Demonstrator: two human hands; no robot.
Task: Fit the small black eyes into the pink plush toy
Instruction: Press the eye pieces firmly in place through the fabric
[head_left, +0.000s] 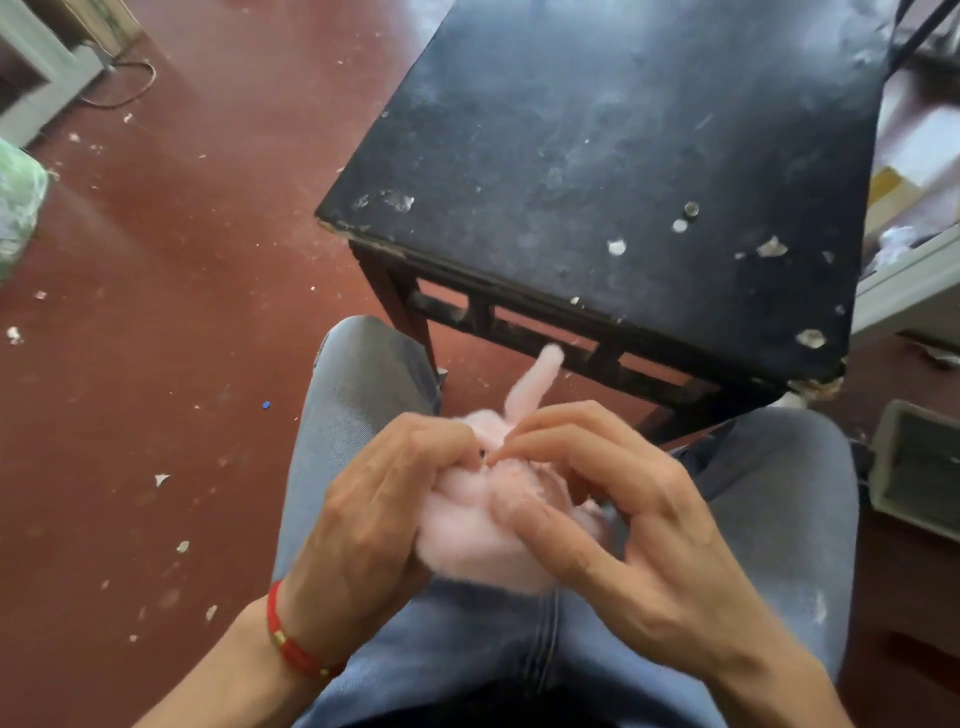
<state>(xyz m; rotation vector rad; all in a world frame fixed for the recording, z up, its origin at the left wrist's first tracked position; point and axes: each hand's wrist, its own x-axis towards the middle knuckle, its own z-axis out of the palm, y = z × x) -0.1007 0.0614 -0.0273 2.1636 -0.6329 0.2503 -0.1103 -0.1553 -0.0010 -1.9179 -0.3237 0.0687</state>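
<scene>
Both hands are on the pink plush toy (470, 525), held over the lap just below the black table (613, 156). Left hand (374, 514) is wrapped round the toy's left side, clamped on it. Right hand (618, 509) cups the other side w/ fingertips (496, 457) pinched together at a tiny dark spot (483, 455) – prob. a black eye, too small to be sure. One pink ear (535, 384) sticks up behind.

To seat it well, I'd judge: keep the left grip firm so the fabric stays taut, push the post straight in – not angled – and part the fur first. Small pale bits (685, 218) on the table may be spare parts; can't tell.
</scene>
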